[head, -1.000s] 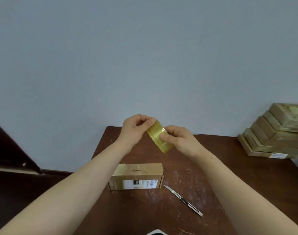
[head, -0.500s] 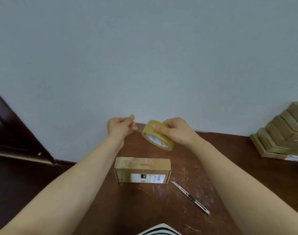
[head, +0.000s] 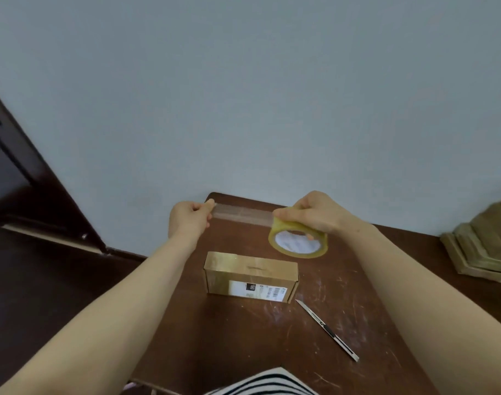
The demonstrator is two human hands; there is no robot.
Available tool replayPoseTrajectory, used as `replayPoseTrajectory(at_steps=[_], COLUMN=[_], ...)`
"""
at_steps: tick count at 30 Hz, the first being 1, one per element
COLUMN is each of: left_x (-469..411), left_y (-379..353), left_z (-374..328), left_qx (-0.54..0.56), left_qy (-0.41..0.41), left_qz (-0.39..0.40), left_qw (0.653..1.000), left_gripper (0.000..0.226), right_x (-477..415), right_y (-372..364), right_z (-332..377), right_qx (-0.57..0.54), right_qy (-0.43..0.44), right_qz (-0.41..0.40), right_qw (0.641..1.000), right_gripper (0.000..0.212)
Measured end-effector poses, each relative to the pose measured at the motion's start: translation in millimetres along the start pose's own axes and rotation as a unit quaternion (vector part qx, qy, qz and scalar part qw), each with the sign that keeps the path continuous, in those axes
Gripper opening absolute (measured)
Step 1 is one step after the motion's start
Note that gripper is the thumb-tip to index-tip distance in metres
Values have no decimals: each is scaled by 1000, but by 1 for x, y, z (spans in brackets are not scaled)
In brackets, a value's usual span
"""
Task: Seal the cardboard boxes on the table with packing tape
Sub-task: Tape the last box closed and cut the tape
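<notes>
Packing tape roll (head: 297, 243) is hanging in the right hand's (head: 314, 213) grip over the tabletop's (head: 272, 337) far edge. A clear strip (head: 243, 214), shorter half a second ago, is stretching to the pinching left hand (head: 190, 220). Below, the cardboard box (head: 250, 276) is sitting closed, contents hidden.

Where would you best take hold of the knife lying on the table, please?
Take the knife by its near, blunt end, away from the pointed tip by the box. It lies slim and flat on the table, so come from above and pinch its long edges, probably with the right hand, once free of the roll.
</notes>
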State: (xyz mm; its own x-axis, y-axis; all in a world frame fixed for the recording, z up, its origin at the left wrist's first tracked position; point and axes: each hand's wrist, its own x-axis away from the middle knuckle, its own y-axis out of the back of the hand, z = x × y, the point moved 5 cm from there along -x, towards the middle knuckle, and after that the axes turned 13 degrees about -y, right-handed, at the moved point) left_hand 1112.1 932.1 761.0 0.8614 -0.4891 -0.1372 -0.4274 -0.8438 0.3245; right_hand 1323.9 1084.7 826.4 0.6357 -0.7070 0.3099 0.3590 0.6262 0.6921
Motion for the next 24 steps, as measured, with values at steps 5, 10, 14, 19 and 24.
replayPoseTrajectory(at_steps=[5, 10, 14, 19, 24], left_x=[7, 25, 42, 55, 61], left_y=[12, 16, 13, 16, 12], left_z=[18, 37, 49, 66, 85], left_qx=[0, -4, -20, -40, -32], left_qy=[22, 46, 57, 73, 104], left_qz=[-11, -34, -39, -46, -42], left_qw=[1000, 998, 997, 995, 993], left_gripper=[42, 39, 38, 35, 32], right_x=[-3, -4, 2, 5, 3], right_y=[1, -1, -10, -31, -45], right_z=[-22, -36, -35, -20, -22], right_qx=[7, 102, 223, 352, 392], right_qy=[-28, -41, -56, -67, -93], right_qz=[28, 3, -14, -39, -30], right_qw=[999, 994, 973, 933, 915], right_gripper=[49, 58, 60, 55, 47])
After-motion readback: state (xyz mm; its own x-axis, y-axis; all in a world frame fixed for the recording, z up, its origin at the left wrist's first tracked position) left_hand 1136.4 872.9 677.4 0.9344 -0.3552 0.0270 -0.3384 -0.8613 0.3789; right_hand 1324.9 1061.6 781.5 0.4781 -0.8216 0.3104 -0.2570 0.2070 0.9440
